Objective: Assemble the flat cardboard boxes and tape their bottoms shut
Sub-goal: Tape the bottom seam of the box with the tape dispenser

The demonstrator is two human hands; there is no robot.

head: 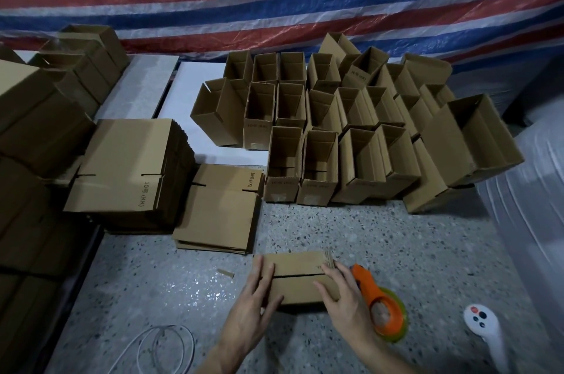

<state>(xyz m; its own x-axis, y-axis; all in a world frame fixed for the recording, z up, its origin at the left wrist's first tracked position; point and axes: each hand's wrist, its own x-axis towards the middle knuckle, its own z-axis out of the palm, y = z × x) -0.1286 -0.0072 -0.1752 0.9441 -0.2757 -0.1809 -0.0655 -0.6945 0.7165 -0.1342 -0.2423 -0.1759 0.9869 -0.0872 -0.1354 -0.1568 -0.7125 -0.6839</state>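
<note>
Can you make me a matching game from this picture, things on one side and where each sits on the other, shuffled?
Things: 1 tape dispenser; 2 cable; 3 controller; 4 assembled boxes.
Places: A in rows at the back; B beside the right hand; C coiled at near left; D alone at near right.
Pairs: 1-B; 2-C; 3-D; 4-A.

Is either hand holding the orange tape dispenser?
No, both the left hand and right hand press flat on the cardboard box, while the tape dispenser lies on the floor beside it.
</note>
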